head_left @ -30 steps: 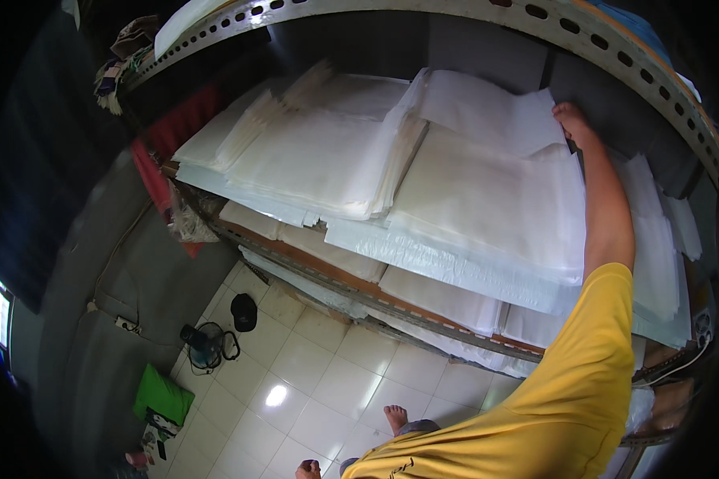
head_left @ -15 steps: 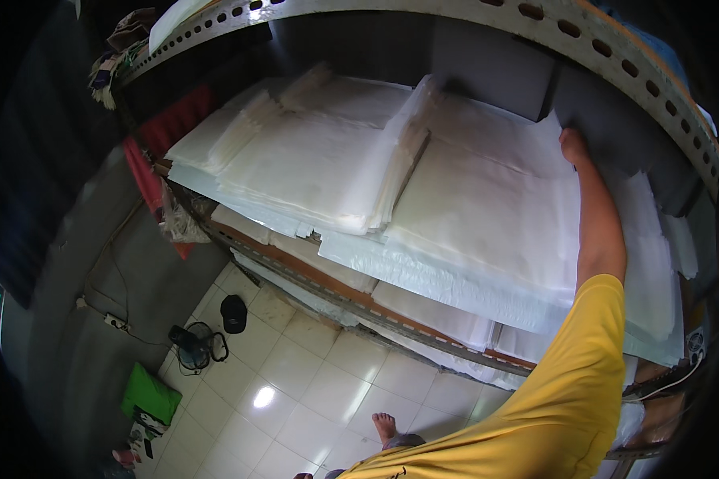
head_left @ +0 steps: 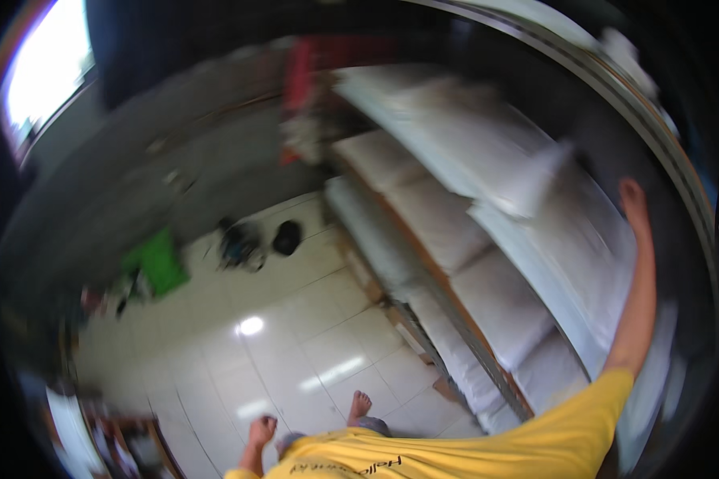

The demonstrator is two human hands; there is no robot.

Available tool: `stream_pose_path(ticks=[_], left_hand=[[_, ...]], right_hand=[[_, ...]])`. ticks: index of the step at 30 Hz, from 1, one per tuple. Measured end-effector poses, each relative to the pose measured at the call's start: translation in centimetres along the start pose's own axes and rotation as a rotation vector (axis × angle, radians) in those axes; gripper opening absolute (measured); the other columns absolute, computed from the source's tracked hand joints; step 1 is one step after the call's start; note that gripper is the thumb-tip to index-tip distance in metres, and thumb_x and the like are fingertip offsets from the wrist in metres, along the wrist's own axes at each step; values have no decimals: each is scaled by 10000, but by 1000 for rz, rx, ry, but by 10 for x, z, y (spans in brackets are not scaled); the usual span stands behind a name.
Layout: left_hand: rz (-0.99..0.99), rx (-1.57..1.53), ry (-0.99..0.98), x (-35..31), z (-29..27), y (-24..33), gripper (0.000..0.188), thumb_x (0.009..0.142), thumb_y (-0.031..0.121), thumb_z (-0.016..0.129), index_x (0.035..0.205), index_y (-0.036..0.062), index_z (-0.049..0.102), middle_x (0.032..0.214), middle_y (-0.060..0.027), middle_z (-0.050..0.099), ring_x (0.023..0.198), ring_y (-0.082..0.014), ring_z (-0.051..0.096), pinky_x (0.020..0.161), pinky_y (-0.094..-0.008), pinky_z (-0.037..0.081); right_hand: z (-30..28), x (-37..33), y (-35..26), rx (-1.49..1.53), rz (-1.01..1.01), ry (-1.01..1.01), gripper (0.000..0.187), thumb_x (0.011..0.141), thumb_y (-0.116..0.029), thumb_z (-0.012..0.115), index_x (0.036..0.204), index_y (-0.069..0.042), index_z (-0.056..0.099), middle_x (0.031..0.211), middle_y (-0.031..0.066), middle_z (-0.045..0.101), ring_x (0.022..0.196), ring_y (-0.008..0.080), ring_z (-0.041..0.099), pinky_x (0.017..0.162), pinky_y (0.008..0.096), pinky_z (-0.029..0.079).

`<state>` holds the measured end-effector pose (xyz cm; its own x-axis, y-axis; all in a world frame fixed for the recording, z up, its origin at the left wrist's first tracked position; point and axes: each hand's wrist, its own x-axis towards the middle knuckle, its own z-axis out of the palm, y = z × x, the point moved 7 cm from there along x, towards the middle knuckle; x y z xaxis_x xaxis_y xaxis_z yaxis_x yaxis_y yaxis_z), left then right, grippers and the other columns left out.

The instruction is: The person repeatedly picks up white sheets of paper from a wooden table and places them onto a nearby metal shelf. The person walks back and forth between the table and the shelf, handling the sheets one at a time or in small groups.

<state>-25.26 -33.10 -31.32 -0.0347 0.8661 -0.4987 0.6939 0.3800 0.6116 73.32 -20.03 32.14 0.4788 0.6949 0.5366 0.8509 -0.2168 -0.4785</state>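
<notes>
My right arm, in a yellow sleeve, reaches along the right side of the shelf. My right hand (head_left: 633, 193) is at the back edge of a stack of thin white translucent sheets or bags (head_left: 571, 231); blur hides its fingers and whether it touches the stack. Beside it, farther left, another white stack (head_left: 487, 148) lies on the same shelf, its near end raised and smeared. Low down near my body, my left hand (head_left: 261, 429) hangs over the floor with fingers curled in and nothing visible in them.
Lower shelves (head_left: 431, 271) hold more white stacks. A perforated metal beam (head_left: 615, 88) arches above. On the tiled floor (head_left: 295, 319) lie a black cap (head_left: 287, 237), a dark fan-like object (head_left: 241, 243) and a green bag (head_left: 158, 262). Red cloth (head_left: 299, 76) hangs at the shelf's far end.
My view has swung left, bringing the window and more floor into sight. My left hand has come into view. My right hand still reaches to the back of the right-hand stack.
</notes>
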Motion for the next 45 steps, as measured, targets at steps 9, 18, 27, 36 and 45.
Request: stream_pose_path(ticks=[9, 18, 27, 36, 45], left_hand=[[-180, -160, 289, -134, -108, -116, 363, 873, 340, 548, 1098, 74, 650, 1024, -180, 672, 976, -365, 623, 863, -438, 489], [-510, -545, 1001, -351, -219, -275, 326, 889, 285, 547, 1060, 24, 643, 975, -171, 681, 911, -312, 653, 817, -397, 507], [-576, -582, 1576, -484, -275, -328, 236, 867, 146, 580, 1031, -18, 626, 961, -154, 641, 822, -278, 641, 754, -359, 512], [-622, -231, 1795, -533, -394, -389, 253, 889, 141, 579, 1088, -14, 598, 1111, -169, 594, 979, -303, 615, 793, -353, 518], [-774, -78, 1637, -518, -507, -529, 621, 887, 233, 580, 1396, -31, 342, 1490, -238, 250, 1372, -392, 264, 1116, -469, 247]], right_hand=[[325, -331, -431, 685, -371, -598, 223, 970, -293, 534, 1032, -81, 562, 825, 5, 558, 638, 63, 505, 548, 209, 424], [578, -925, -535, 168, 106, -1997, 265, 944, -193, 520, 1175, -65, 545, 925, 72, 633, 743, 172, 648, 514, 277, 443], [602, -1075, -765, 40, -835, -2168, 252, 936, -218, 539, 1145, -81, 574, 949, 46, 653, 765, 165, 666, 577, 303, 459], [685, -1116, -810, -168, -718, -2083, 219, 898, -230, 587, 1060, -84, 596, 858, 79, 663, 696, 190, 680, 538, 320, 492], [675, -1196, -931, -61, -905, -2074, 242, 863, -217, 606, 1044, -60, 641, 838, 80, 668, 715, 184, 678, 559, 306, 503]])
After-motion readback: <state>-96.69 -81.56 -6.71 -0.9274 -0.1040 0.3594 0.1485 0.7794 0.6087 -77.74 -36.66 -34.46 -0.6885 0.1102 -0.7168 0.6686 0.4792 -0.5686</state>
